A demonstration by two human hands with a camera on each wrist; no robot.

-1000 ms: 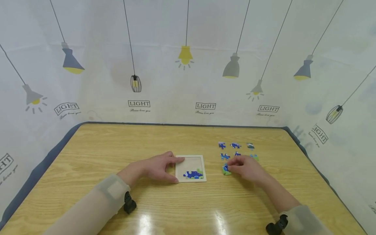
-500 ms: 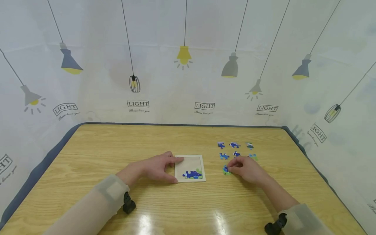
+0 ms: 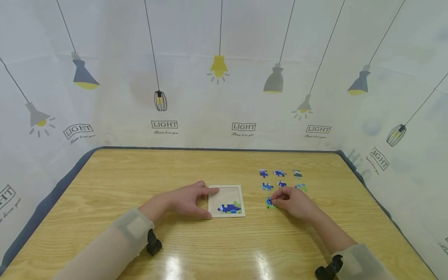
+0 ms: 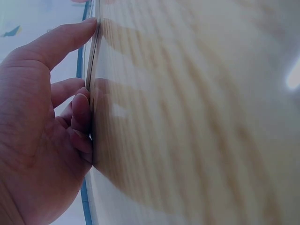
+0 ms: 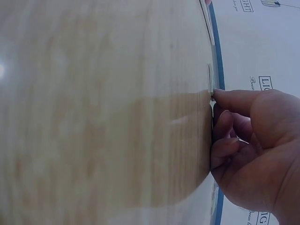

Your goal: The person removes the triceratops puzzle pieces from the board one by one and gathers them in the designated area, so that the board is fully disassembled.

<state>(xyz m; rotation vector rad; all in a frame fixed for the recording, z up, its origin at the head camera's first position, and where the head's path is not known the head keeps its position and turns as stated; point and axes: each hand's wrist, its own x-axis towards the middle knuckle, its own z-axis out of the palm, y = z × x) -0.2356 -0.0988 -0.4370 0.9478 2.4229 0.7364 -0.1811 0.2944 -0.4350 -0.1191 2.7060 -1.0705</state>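
Note:
On the wooden table, a square pale puzzle tray point(image 3: 228, 195) lies with blue and green puzzle pieces point(image 3: 231, 209) joined in its near right part. My left hand point(image 3: 190, 199) steadies its left side, the straight index finger over the upper rim and the thumb by the near left corner. In the left wrist view the other fingers point(image 4: 80, 112) curl against the table. To the right of the tray, my right hand point(image 3: 296, 202) pinches the right edge of a blue and green puzzle piece point(image 3: 268, 202) with thumb and index finger. That piece lies flat on the table.
Several loose puzzle pieces point(image 3: 279, 173) lie in two rows beyond my right hand, the nearer row partly behind the fingers. The wooden table point(image 3: 147, 167) ends at a dark blue border, with a lamp-printed curtain point(image 3: 196, 97) behind it.
Both hands hold their places at the tray and the puzzle piece. Only a slight shift of the head view shows.

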